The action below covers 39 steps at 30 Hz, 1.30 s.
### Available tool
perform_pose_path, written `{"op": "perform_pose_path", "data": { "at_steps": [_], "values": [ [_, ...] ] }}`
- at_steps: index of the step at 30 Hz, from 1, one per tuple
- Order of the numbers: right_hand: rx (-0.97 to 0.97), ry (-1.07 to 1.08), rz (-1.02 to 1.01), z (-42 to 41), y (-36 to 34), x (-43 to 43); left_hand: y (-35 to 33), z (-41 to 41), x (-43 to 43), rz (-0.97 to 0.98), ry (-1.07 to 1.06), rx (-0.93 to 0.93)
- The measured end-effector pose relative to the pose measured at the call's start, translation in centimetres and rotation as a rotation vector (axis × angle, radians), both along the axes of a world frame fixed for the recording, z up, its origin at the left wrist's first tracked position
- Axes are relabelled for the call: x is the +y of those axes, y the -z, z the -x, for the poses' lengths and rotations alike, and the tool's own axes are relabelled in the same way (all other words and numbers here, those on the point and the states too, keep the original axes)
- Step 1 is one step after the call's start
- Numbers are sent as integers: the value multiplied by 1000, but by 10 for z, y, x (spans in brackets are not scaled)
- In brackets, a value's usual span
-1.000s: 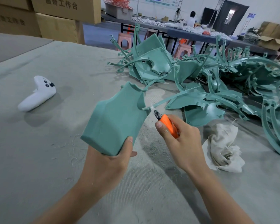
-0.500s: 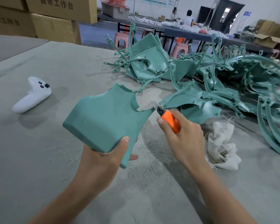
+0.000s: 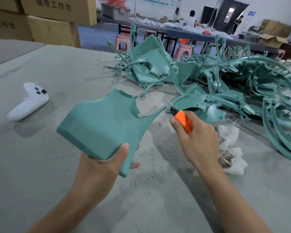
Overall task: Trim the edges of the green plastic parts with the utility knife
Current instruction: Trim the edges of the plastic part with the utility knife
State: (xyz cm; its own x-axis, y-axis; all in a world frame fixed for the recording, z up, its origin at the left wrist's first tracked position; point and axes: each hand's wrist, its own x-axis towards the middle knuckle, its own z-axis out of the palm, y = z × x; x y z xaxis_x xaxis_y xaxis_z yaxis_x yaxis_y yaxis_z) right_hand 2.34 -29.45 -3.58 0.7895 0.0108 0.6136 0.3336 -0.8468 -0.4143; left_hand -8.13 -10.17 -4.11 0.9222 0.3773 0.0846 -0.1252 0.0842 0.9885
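Trimming in progress: left hand point(image 3: 104, 163) fingers grasp one green part point(image 3: 104, 125), right hand point(image 3: 198, 140) fingers grasp the utility knife point(image 3: 181, 121) at its 3 o'clock edge; pile point(image 3: 233, 84) at 1 o'clock probably untrimmed.

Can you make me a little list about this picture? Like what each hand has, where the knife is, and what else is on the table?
left hand: grips the green plastic part by its lower corner, held up over the table
right hand: holds the orange utility knife
blade: at the part's pointed right tip, with pale shavings on it
far right: pile of green parts
left side: white controller
by the right hand: crumpled cloth
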Motion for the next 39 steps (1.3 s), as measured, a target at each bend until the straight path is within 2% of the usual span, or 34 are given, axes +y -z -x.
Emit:
{"op": "perform_pose_path", "data": {
  "at_steps": [15, 30, 36, 39],
  "values": [
    [5, 153, 30, -16, -2, -22, 0, -6, 3, 27, 27, 7],
    [-76, 185, 16, -9, -6, -18, -8, -8, 1, 126, -54, 33],
    [-19, -20, -31, -2, -3, -9, -9, -9, 6, 115, -78, 34],
    [99, -286, -238, 5, -3, 0, -10, -6, 3, 34, -84, 28]
  ]
}}
